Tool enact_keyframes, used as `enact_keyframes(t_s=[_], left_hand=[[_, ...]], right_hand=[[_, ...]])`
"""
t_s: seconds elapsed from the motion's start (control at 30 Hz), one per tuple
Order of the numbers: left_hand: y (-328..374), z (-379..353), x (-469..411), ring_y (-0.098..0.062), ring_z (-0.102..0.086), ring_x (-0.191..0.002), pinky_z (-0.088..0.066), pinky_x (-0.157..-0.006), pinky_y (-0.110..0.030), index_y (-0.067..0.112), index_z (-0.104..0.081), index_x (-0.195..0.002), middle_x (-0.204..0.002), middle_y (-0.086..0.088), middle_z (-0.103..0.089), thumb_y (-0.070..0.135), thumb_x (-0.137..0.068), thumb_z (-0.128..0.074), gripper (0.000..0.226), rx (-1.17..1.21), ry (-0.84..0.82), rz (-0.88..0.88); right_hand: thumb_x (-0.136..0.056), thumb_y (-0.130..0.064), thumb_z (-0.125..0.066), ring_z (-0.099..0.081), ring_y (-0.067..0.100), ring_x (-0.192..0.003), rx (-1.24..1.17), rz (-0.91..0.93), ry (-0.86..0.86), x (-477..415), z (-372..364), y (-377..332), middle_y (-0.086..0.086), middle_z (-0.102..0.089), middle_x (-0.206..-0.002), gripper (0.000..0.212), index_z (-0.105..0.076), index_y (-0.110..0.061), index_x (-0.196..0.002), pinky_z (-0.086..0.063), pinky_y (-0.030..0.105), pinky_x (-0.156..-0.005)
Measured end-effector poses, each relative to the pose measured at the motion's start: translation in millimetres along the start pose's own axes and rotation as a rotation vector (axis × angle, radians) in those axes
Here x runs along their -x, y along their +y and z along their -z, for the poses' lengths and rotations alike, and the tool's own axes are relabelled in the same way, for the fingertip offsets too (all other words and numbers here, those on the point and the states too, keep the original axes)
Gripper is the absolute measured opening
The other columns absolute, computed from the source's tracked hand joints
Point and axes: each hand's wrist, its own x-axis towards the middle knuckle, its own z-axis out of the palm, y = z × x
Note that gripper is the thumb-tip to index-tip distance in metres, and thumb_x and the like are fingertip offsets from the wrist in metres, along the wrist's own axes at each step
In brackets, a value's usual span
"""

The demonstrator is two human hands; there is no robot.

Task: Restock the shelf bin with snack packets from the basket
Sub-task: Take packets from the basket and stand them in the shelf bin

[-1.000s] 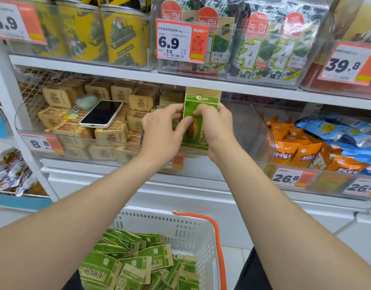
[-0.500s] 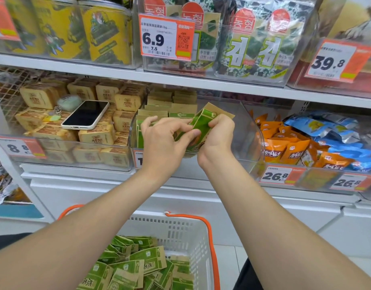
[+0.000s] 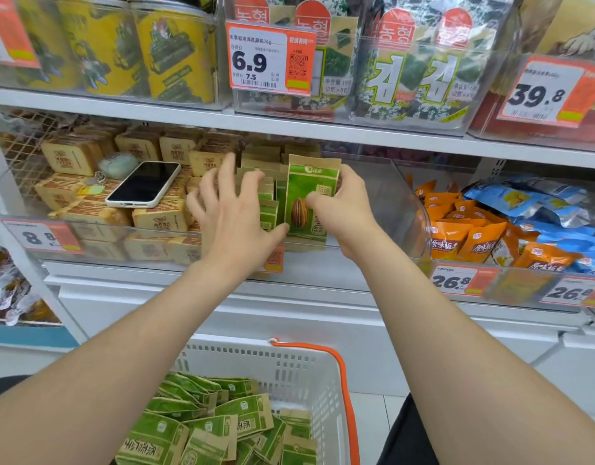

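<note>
Right hand (image 3: 343, 213): fingers curled round the right edge of a packet (image 3: 306, 193), thumb on its face
Left hand (image 3: 234, 213): fingers spread and straight, holding nothing, over the row (image 3: 267, 203) of packets behind; thumb by the held packet's lower left corner
Packet: upright, facing out, near the bin's (image 3: 390, 203) front edge
Basket (image 3: 289, 367): below the shelf, green packets (image 3: 222, 424) heaped inside
Phone (image 3: 143, 184): flat on boxes in the left neighbour bin
</note>
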Motion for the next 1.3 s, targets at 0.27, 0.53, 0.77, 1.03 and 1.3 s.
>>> enact_keyframes(t_s=[0.27, 0.53, 0.77, 1.03, 1.3], left_hand=[[-4, -2, -4, -0.042, -0.044, -0.132, -0.044, -0.108, -0.047, 0.027, -0.028, -0.154, -0.153, -0.014, -0.024, 0.033, -0.07, -0.088, 0.102, 0.264, -0.149, 0.217], [-5, -6, -6, -0.035, -0.046, -0.127, -0.042, -0.102, -0.038, 0.029, -0.034, -0.152, -0.144, -0.01, -0.031, 0.023, -0.072, -0.088, 0.097, 0.307, -0.102, 0.222], [-12, -10, 0, -0.037, -0.037, -0.132, -0.04, -0.112, -0.047, 0.029, -0.032, -0.151, -0.145, -0.011, -0.027, 0.033, -0.071, -0.086, 0.097, 0.373, -0.093, 0.168], [-8, -4, 8, -0.043, -0.025, -0.144, -0.03, -0.118, -0.056, 0.023, -0.036, -0.149, -0.157, -0.016, -0.022, 0.057, -0.067, -0.082, 0.1, 0.171, 0.02, 0.052], [-6, 15, 20, -0.033, -0.047, -0.11, -0.041, -0.087, -0.045, 0.014, -0.059, -0.118, -0.122, -0.012, -0.051, 0.035, -0.078, -0.071, 0.047, 0.055, 0.241, -0.252]], right_hand=[[-0.076, -0.006, -0.075, -0.067, 0.021, -0.098, 0.49, 0.01, 0.018, -14, -14, 20, -0.001, -0.073, -0.102, 0.037, -0.069, -0.024, -0.107, -0.06, 0.035, -0.082], [-0.055, -0.033, -0.1, -0.065, 0.027, -0.093, 0.662, -0.13, -0.016, -21, -20, 29, 0.005, -0.068, -0.099, 0.056, -0.067, -0.017, -0.099, -0.049, 0.031, -0.067], [-0.055, -0.056, -0.091, -0.068, 0.024, -0.082, 0.704, -0.181, -0.11, -10, -25, 21, 0.002, -0.069, -0.092, 0.059, -0.068, -0.021, -0.097, -0.059, 0.033, -0.066], [-0.069, -0.056, -0.077, -0.071, 0.032, -0.085, 0.697, -0.22, -0.141, 1, -11, 0, 0.009, -0.069, -0.093, 0.047, -0.052, -0.019, -0.081, -0.061, 0.04, -0.073], [-0.092, -0.022, -0.056, -0.058, 0.039, -0.089, 0.801, 0.034, -0.001, 36, 7, -14, 0.009, -0.055, -0.088, 0.015, -0.052, -0.01, -0.085, -0.042, 0.037, -0.068]])
